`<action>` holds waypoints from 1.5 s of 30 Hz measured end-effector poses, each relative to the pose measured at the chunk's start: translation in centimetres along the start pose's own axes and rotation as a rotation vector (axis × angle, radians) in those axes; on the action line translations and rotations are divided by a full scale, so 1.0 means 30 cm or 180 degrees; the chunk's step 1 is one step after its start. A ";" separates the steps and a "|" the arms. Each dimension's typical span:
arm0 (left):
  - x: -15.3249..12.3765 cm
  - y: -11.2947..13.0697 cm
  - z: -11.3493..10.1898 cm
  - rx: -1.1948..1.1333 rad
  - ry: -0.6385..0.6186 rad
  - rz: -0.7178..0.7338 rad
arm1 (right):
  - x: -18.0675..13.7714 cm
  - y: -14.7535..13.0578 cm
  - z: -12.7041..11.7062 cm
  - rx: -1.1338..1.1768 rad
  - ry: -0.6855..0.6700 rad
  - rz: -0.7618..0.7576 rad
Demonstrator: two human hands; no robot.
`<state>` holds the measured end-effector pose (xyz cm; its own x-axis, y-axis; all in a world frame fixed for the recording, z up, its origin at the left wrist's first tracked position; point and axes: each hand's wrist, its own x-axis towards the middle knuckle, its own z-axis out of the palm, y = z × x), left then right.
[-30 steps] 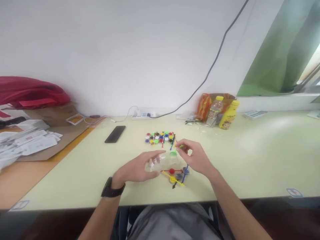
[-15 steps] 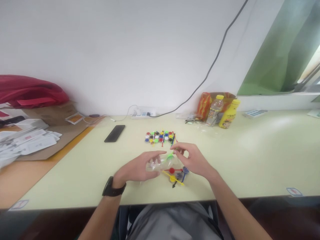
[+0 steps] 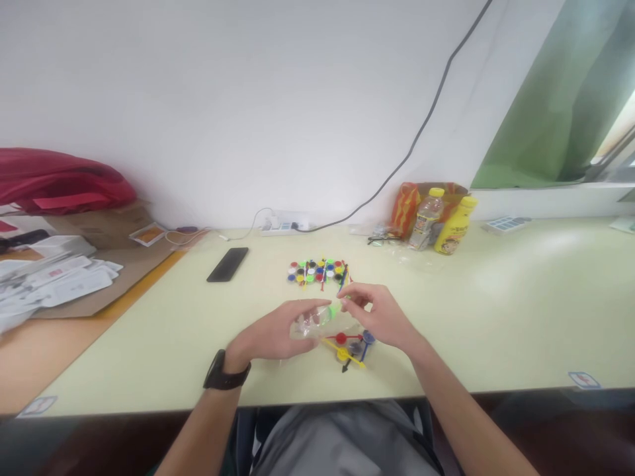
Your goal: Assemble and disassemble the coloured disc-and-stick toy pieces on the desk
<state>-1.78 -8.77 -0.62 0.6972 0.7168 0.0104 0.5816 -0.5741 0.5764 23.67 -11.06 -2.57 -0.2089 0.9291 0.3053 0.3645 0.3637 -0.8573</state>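
Note:
My left hand [image 3: 278, 329] curls its thumb and fingers around a clear, shiny plastic piece [image 3: 313, 322] that looks like a small bag. A bright green piece [image 3: 334, 309] shows at its right end, blurred, so I cannot tell whether it lies inside. Thumb and forefinger of my right hand [image 3: 377, 314] are pinched together at the green piece's upper edge. Just below, on the table, lie round discs with arrow-shaped pointers: a red one [image 3: 340, 338], a yellow one [image 3: 342, 355], a blue one [image 3: 368, 338] and a black arrow [image 3: 346, 367].
Beyond my hands lies a cluster of coloured discs and pointers [image 3: 317, 271]. A black phone [image 3: 227, 265] is at the left. Behind to the right stand a clear bottle [image 3: 425, 219] and a yellow bottle [image 3: 454, 227]. A power strip [image 3: 278, 229] sits by the wall.
The green piece has tilted and shifted slightly left, and the clear plastic has changed shape. My right fingertips have come closer to the green piece. My left hand has hardly moved.

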 end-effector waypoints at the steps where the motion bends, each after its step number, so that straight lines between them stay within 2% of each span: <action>1: 0.000 -0.001 0.000 0.0008 -0.0006 -0.0004 | 0.001 0.003 0.000 -0.0024 -0.0048 -0.0003; 14: 0.005 0.015 -0.004 -0.0014 -0.0012 0.0015 | 0.003 0.014 -0.033 -0.0438 -0.0086 -0.0144; 19: 0.006 0.013 -0.005 -0.0008 -0.0029 -0.0002 | 0.005 0.061 -0.039 -0.0945 -0.0158 -0.0094; 26: 0.006 0.009 0.001 -0.0004 0.0008 -0.0064 | -0.012 0.136 -0.018 -0.1425 -0.0950 -0.0002; 35: 0.002 0.005 -0.006 -0.0032 0.0006 -0.0025 | -0.004 0.159 -0.035 -0.1499 -0.1146 0.0032; 45: 0.023 -0.043 0.015 0.0039 0.0029 -0.0162 | -0.005 0.160 -0.062 -0.1270 -0.1265 -0.0006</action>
<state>-1.87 -7.71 -1.74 0.6627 0.7488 -0.0111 0.6214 -0.5415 0.5663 27.13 -9.32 -5.96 -0.5076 0.8595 0.0608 0.6627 0.4345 -0.6100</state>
